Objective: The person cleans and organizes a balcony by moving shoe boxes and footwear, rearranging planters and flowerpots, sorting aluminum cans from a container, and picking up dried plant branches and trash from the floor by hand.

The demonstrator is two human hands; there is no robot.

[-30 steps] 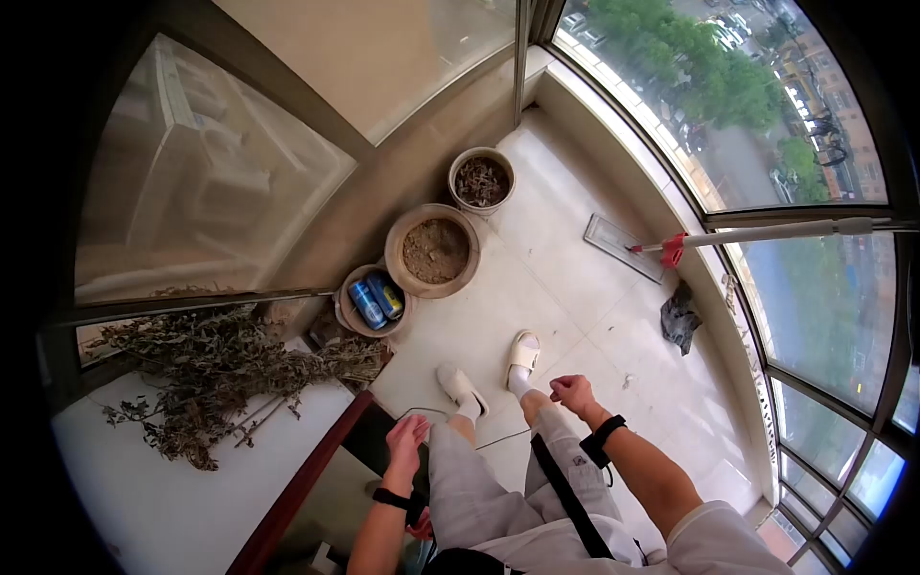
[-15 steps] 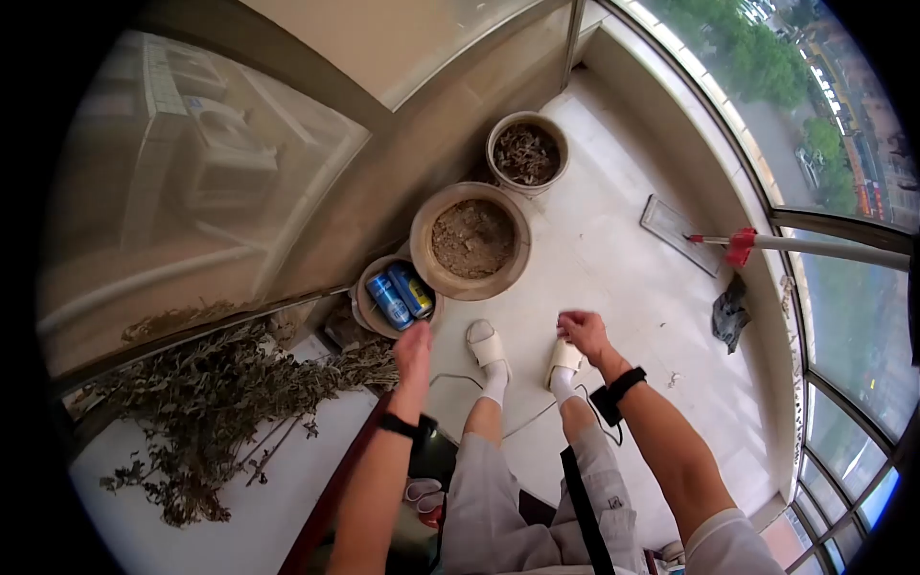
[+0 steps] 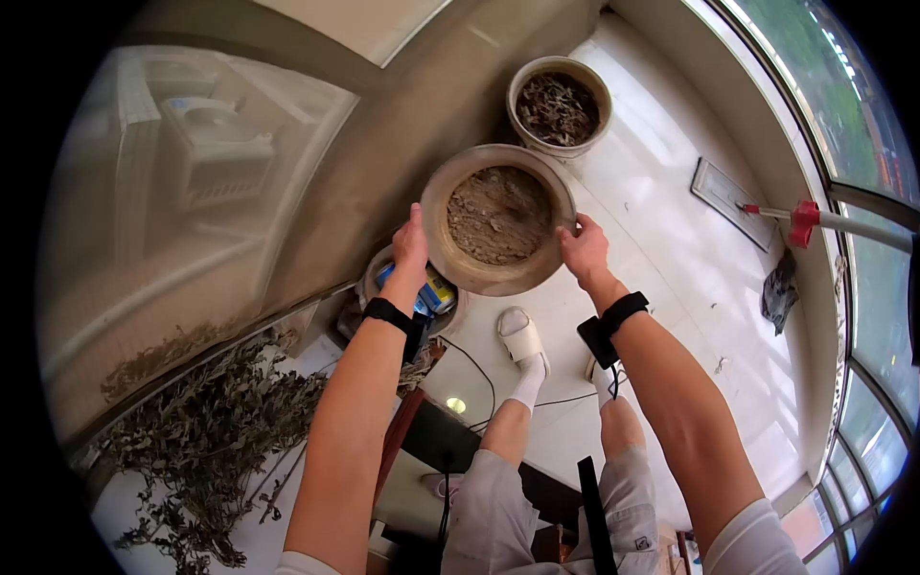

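Note:
A wide, light-brown flowerpot [image 3: 443, 264] holding dry, crumbly soil [image 3: 498, 216] is between my hands. My left hand [image 3: 410, 251] lies along the pot's left outer side, its fingers partly hidden under the rim. At the right edge, my right hand [image 3: 585, 251] grips the rim, thumb on top and the other fingers mostly out of sight. Whether the pot stands on the floor or is raised, I cannot tell. Beside my left wrist, a smaller pot [image 3: 460, 311] contains blue-and-yellow cans [image 3: 439, 292], partly covered by my forearm.
Another pot [image 3: 604, 96] with dry leaves stands farther back by the wall. A flat mop [image 3: 733, 201] and a crumpled dark bag [image 3: 779, 292] are on the right. Dried plants [image 3: 211, 422] lie at lower left. A thin cable [image 3: 491, 383] crosses the floor near my slippers [image 3: 522, 343].
Both hands have moved forward from above the floor and cans to opposite sides of the wide flowerpot and taken hold of it. My view has shifted and come closer.

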